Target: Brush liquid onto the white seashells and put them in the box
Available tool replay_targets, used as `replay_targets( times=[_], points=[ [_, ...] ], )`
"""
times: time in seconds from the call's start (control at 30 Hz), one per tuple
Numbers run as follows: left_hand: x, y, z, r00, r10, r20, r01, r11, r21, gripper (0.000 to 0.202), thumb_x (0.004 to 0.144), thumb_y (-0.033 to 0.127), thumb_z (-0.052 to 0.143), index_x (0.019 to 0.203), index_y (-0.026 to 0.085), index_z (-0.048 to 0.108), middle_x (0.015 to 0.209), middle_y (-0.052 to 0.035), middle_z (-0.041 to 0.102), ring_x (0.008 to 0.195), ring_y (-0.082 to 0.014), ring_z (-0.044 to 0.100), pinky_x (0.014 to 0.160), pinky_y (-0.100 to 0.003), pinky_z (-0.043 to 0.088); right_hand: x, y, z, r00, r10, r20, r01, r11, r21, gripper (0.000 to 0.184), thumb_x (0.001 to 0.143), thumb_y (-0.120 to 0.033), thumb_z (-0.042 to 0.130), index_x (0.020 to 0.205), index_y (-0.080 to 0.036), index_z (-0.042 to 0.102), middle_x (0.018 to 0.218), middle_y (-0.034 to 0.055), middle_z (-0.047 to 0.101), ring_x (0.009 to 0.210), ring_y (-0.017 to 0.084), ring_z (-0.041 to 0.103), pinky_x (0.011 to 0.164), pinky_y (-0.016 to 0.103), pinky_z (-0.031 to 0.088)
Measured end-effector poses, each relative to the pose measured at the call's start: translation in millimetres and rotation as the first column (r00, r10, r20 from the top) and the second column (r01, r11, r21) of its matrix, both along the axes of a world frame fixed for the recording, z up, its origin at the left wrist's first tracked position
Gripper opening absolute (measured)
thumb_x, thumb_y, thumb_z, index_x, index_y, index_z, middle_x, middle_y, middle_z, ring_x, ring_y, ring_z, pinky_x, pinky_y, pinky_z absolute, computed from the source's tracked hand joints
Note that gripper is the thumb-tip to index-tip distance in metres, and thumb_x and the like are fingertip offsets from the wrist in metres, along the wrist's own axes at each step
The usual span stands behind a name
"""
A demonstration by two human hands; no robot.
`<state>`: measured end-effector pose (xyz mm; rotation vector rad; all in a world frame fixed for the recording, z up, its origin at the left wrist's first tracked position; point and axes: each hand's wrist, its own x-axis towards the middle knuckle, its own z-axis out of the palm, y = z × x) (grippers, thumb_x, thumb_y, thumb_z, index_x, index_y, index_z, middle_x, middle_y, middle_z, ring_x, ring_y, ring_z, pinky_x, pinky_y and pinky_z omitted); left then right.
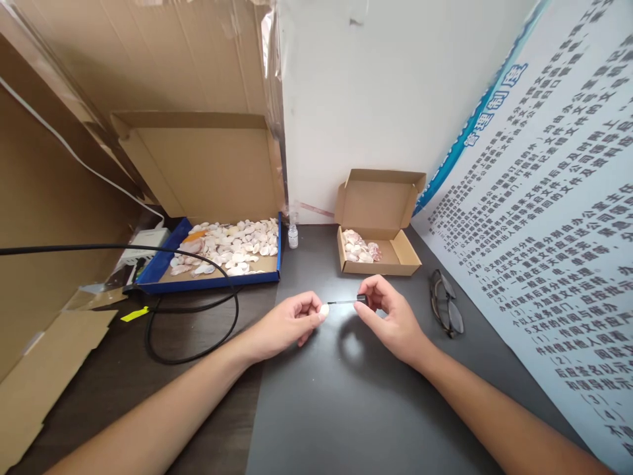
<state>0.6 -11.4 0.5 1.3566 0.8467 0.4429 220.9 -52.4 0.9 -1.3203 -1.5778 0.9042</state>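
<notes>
Between the thumb and fingers of my left hand (291,323) is a small whitish seashell (324,310). My right hand (388,318) pinches the black cap of a thin applicator brush (343,302), whose dark tip points left and reaches the shell's edge; whether it touches cannot be made out. Behind the hands stands a small clear bottle (293,236) with a label. A blue-edged cardboard box (210,284) at the back left holds many pale shells (237,244). At the back right, a smaller open cardboard box (380,268) has pinkish-white shells (360,247) in its left part.
A black cable (192,359) loops over the table's left side, close to my left forearm. Eyeglasses (446,303) lie right of my right hand. Cardboard panels (54,369) and a white device (146,243) are at left; a printed poster (534,218) leans along the right.
</notes>
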Motion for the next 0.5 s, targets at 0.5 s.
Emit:
replay_targets(
  times=[0.5],
  points=[
    [-0.9,1.1,1.4,1.000,-0.008,0.006,0.008,1.000,-0.009,0.043,0.081,0.056,0.067,0.084,0.017,0.049,0.064,0.0079,0.043,0.051,-0.0048,0.040,0.050,-0.019,0.032,-1.1,0.1,2.4,0.998,0.060,0.006,-0.060,0.998,0.010,0.015,0.084,-0.029,0.058,0.089,-0.019,0.048,0.069,-0.0030,0.043,0.061,0.010,0.044,0.057,0.023,0.038]
  ],
)
